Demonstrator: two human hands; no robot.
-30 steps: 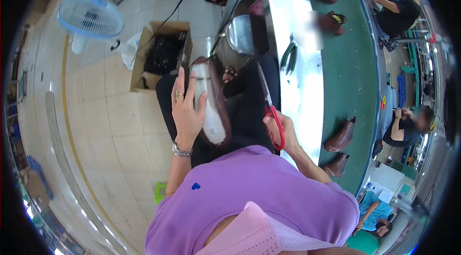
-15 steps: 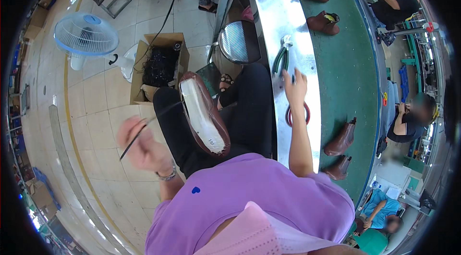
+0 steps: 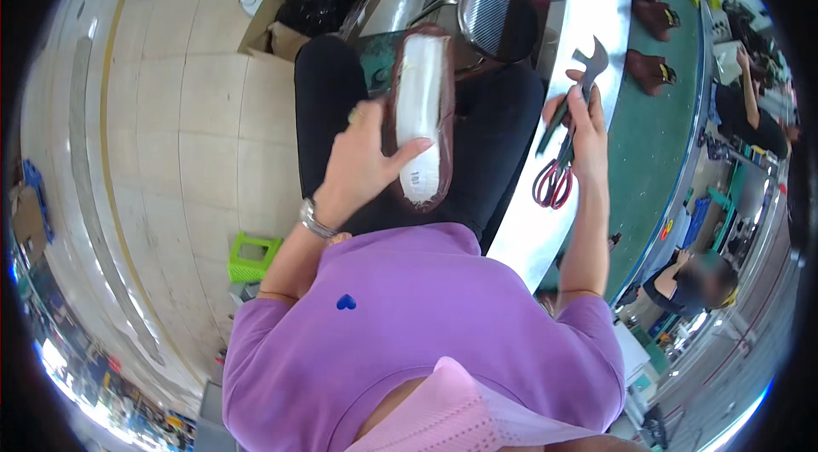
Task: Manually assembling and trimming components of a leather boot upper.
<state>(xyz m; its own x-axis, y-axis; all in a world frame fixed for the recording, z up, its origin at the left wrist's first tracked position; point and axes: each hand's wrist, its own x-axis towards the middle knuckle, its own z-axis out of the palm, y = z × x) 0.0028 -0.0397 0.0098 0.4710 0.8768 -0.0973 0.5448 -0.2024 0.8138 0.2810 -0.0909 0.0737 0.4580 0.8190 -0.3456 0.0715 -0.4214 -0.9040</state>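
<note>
While the left hand point(image 3: 362, 166) clamps the shoe point(image 3: 420, 115) sole-up on the lap, the right hand point(image 3: 586, 124) grips pincers point(image 3: 573, 90) (red scissors point(image 3: 554, 181) just below). Shoe looks stiff, light: hold mid-sole.

A shoe point(image 3: 421, 115) lies on the person's lap, the left hand point(image 3: 362, 166) beside it; to its right runs the bench point(image 3: 588, 17), with scissors point(image 3: 554, 179) on it
</note>
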